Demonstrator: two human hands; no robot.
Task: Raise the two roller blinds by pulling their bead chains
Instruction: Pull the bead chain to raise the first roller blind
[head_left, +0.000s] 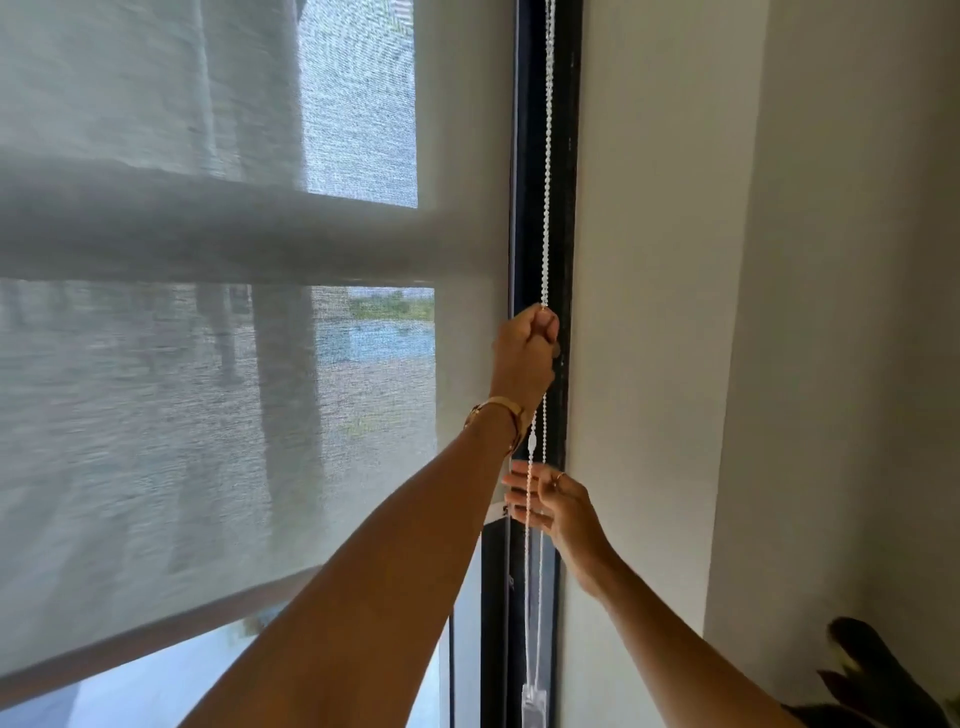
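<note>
A sheer grey roller blind (218, 415) covers most of the window, its bottom bar (156, 629) slanting across the lower left with bare glass below it. A white bead chain (546, 182) hangs in a loop along the black window frame (530, 156). My left hand (524, 348), with a gold bracelet on the wrist, is raised and shut on one strand of the chain. Below it my right hand (550, 506) has its fingers spread apart behind the two strands, gripping neither. A white clip (533, 442) sits on the chain between the hands.
A white wall (675, 312) runs right of the frame, stepping out to a second wall face farther right. The chain's clear tensioner (534, 704) is fixed low on the frame. Dark plant leaves (872, 670) poke in at the bottom right corner.
</note>
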